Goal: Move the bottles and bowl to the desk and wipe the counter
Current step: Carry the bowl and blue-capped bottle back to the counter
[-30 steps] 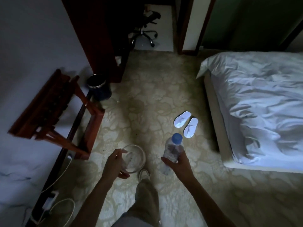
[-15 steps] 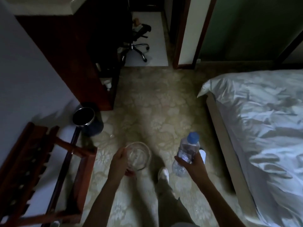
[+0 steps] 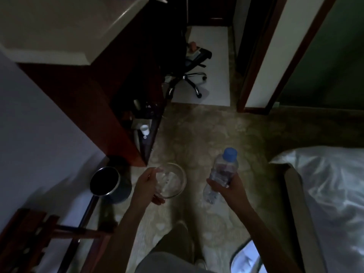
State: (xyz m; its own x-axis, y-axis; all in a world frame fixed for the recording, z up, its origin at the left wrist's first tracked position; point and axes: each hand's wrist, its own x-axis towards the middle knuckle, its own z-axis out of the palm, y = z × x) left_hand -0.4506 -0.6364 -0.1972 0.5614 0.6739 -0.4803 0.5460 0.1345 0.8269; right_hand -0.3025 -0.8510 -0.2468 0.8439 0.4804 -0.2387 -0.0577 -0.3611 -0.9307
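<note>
the left hand (image 3: 146, 184) is gripping a clear glass bowl (image 3: 171, 181) by its near rim, thumb curled over the edge and fingers under it, holding it out above the patterned carpet (image 3: 199, 134). the right hand (image 3: 228, 189) is wrapping its fingers around the middle of a blue-capped plastic water bottle (image 3: 221, 174), which is tilting a bit to the right. a dark metal bin (image 3: 107, 183) is sitting just left of the bowl, and a white-sheeted bed (image 3: 325, 194) is lying off to the right.
</note>
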